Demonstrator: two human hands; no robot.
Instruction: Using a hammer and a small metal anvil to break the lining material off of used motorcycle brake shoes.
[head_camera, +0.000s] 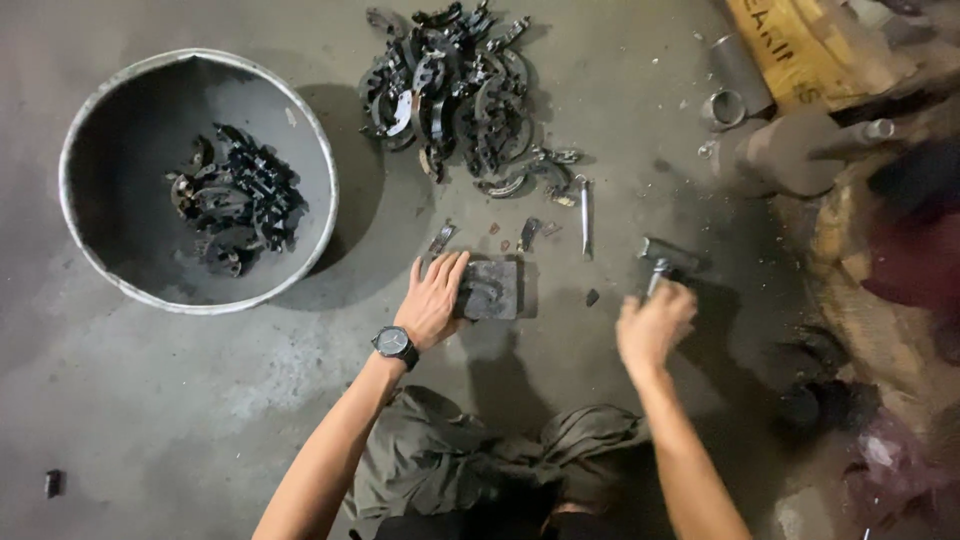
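Left hand (437, 297) lay flat, fingers spread narrow, pressing a curved dark metal part onto a square steel block (492, 290) on the concrete floor (150, 400). Right hand (655, 325) was closed around the handle of a hammer (665, 262), head raised just right of the block; blurred. Judgement: to strike well, fingers should sit clear of the impact spot, the part seated flush on the block, the blow square. Loose punch (585, 215) lay just beyond the block. Pile of brake shoes (460, 95) farther off; more in the round tub (85, 130) at left.
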